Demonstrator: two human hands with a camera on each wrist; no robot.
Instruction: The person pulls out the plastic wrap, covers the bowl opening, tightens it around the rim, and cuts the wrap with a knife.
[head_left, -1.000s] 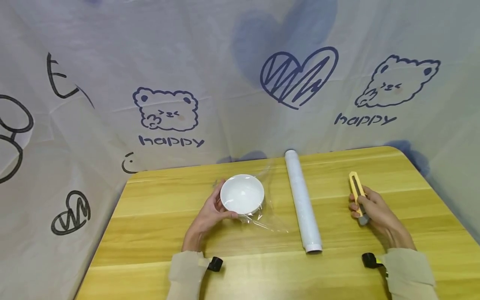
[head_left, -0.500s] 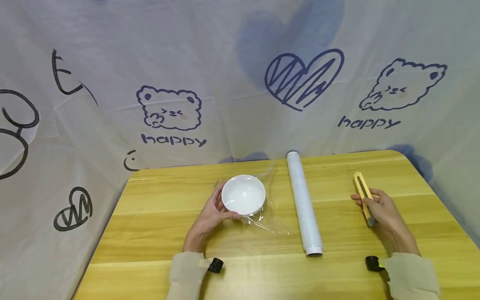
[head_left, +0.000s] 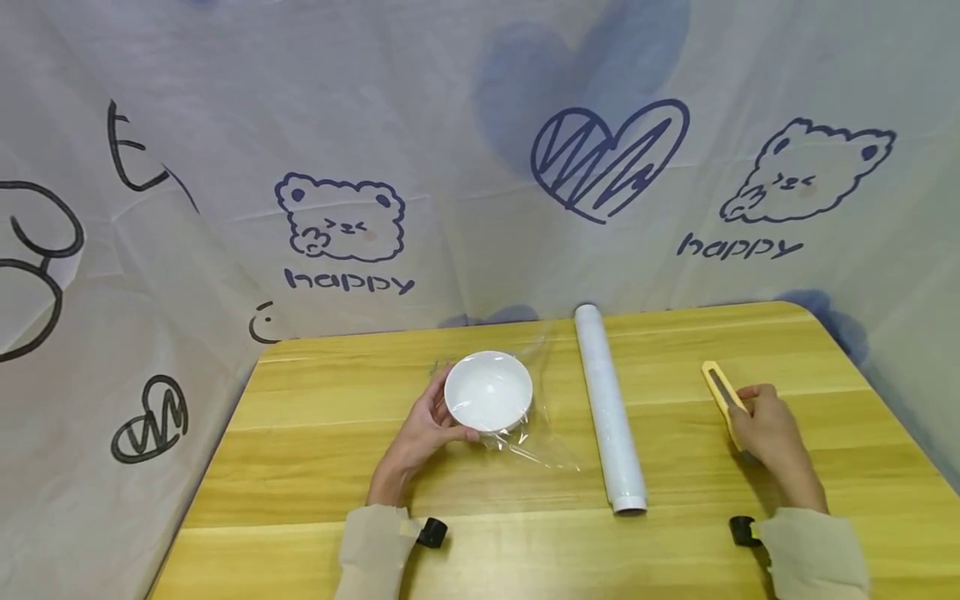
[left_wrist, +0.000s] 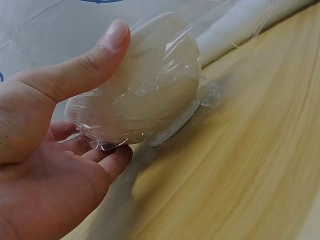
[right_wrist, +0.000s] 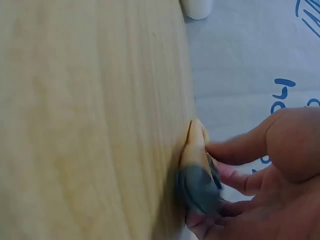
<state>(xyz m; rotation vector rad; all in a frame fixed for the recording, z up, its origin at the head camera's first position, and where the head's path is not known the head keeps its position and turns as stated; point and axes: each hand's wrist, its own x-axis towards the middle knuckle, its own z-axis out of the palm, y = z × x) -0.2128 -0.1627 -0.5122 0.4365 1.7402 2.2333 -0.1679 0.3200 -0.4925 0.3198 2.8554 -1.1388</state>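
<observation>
A white bowl [head_left: 489,392] with clear cling film [left_wrist: 170,75] over and around it sits left of the table's middle. My left hand [head_left: 422,429] grips its left side, thumb at the near side and fingers round the wall and low underneath. Loose film spreads to the bowl's right. On the right, my right hand [head_left: 772,429] holds a yellow box cutter [head_left: 722,390] between thumb and fingers, low at the table. In the right wrist view the cutter's dark grey end [right_wrist: 199,187] is blurred. No blade shows.
A roll of cling film [head_left: 609,408] lies lengthwise between bowl and box cutter. The wooden table [head_left: 300,483] meets a printed cloth [head_left: 465,183] along its back edge. A black wrist camera [head_left: 431,532] sits at the left sleeve.
My right hand has turned with the box cutter and come lower in the head view; the cutter now slants more to the upper left. The left hand keeps its grip on the bowl.
</observation>
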